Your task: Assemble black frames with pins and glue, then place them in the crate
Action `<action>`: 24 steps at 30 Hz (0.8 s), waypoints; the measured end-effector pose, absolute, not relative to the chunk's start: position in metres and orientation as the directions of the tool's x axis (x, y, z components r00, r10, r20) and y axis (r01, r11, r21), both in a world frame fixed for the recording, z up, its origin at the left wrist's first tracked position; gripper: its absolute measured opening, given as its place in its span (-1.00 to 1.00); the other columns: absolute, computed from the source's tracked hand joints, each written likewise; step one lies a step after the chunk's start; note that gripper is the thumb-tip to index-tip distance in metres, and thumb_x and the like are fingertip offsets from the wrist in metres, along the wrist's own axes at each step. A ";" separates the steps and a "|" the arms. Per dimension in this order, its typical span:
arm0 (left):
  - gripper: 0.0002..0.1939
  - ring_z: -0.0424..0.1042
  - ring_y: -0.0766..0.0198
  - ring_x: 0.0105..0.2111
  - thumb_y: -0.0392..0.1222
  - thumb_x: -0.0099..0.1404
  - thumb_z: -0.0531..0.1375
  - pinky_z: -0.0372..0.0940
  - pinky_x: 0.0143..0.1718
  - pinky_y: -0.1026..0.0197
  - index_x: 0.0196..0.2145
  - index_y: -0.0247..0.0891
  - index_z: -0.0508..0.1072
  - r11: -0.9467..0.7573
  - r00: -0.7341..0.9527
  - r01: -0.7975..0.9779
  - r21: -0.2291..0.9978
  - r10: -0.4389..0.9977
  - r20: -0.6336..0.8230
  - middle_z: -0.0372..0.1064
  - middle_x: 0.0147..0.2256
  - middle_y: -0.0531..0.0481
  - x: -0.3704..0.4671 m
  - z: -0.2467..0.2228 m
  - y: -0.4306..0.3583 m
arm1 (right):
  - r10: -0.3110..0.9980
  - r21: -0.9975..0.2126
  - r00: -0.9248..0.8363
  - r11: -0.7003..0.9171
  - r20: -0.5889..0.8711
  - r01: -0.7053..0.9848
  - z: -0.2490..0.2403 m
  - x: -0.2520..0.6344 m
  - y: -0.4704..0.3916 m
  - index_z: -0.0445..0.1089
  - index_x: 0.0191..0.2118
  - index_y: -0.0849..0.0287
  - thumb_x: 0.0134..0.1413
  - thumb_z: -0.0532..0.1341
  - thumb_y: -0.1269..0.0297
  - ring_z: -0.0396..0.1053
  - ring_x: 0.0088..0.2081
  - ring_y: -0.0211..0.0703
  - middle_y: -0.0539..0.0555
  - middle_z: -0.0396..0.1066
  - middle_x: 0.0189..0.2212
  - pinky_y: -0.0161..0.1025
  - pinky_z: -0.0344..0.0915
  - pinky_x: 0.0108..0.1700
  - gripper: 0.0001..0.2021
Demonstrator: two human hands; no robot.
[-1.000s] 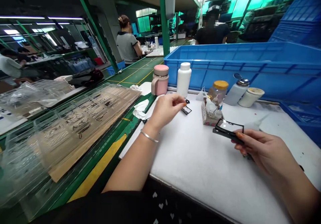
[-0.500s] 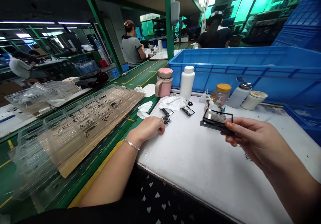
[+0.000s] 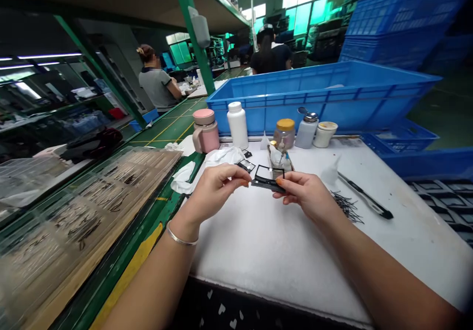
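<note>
My right hand (image 3: 312, 194) grips a black rectangular frame-like case (image 3: 263, 182) by its right end, thumb on top, tilted above the white tabletop (image 3: 258, 241). A thin open frame stands up along its back. My left hand (image 3: 216, 184), a bracelet on its wrist, is pinched at the case's left end; anything between those fingertips is too small to make out. Behind the hands lies another black frame piece (image 3: 247, 165), close to a crumpled white cloth (image 3: 223, 156). A pile of thin black strips (image 3: 347, 207) is to the right of my right hand, beside black-handled tweezers (image 3: 364, 194).
Along the back stand a pink mug (image 3: 207, 135), a white bottle (image 3: 237, 125), a yellow-lidded jar (image 3: 284, 132), a dispenser bottle (image 3: 307, 132) and a white pot (image 3: 325, 134). A large blue crate (image 3: 314, 104) is behind them. Clear compartment trays (image 3: 107, 192) lie left. Two people work farther back.
My left hand has left the small pile of black strips and come up to the case's left end. The case and both hands are now close together. The view has turned right.
</note>
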State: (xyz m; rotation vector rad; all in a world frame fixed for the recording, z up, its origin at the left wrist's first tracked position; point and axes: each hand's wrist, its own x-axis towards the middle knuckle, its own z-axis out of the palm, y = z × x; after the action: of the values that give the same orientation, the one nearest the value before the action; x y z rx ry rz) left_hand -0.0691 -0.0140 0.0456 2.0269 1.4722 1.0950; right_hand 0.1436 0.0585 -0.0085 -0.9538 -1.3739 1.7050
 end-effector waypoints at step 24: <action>-0.90 0.39 0.22 -0.29 -0.35 0.27 0.22 0.24 -0.22 0.16 -0.30 -0.21 0.52 -0.403 0.090 0.814 0.418 0.799 0.594 0.46 -0.35 0.01 -0.038 0.007 0.004 | 0.895 -0.978 -0.436 -0.161 -0.089 -0.130 -0.010 0.141 0.054 0.44 -0.30 0.21 -0.05 0.36 0.14 0.55 -0.32 -0.12 0.07 0.51 -0.35 -0.45 0.33 -0.52 -0.74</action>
State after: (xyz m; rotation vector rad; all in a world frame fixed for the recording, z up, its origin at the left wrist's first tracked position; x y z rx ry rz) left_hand -0.0379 0.0041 0.0067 2.3335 1.7274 1.2502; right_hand 0.1409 0.0542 -0.0098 -0.9351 -1.3303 1.7020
